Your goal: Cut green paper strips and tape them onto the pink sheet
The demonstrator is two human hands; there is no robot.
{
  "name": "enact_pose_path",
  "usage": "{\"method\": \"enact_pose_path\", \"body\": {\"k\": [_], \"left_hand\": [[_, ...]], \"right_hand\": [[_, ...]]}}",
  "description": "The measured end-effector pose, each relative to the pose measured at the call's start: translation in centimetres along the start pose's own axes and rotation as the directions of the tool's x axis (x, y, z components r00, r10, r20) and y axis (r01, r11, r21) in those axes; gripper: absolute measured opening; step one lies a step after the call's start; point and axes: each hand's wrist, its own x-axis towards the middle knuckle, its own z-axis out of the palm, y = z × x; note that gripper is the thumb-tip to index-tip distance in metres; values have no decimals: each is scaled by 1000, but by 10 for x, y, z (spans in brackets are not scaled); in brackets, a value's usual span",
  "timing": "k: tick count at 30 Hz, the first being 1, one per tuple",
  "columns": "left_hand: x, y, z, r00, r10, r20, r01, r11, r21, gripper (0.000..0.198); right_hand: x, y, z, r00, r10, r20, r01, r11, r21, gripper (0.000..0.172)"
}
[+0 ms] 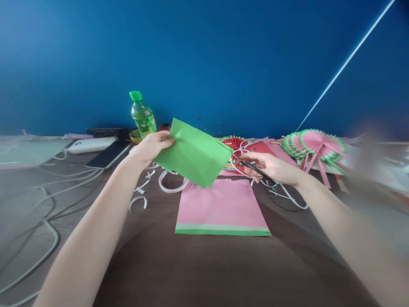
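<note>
My left hand [152,147] pinches the left edge of a bright green sheet of paper [194,153], raised at a tilt above the table. In my right hand [271,166] is a pair of dark scissors [255,165], held by the handle. Their thin blades point left and reach the right edge of the green sheet. Below lies a pink sheet [219,202] with a pale green and a bright green strip along its near edge. My fingers partly hide the scissors' handles.
A roll of white tape [160,182] and paper scraps [140,187] lie left of the pink sheet. A green-capped bottle [142,114], a phone [108,154] and white cables [53,238] are farther left. Pleated pink-and-green paper fans [322,145] sit at the right, before a blue wall [204,55].
</note>
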Motion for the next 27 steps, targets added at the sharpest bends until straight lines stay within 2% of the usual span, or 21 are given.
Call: {"method": "enact_pose_path", "body": {"k": [13, 27], "left_hand": [[3, -4, -2, 999, 24, 41, -24, 1000, -4, 22], [2, -3, -3, 998, 44, 38, -43, 999, -24, 19]], "right_hand": [[-2, -4, 2, 999, -30, -46, 29, 999, -23, 45], [-3, -16, 5, 997, 58, -45, -56, 997, 46, 33]]}}
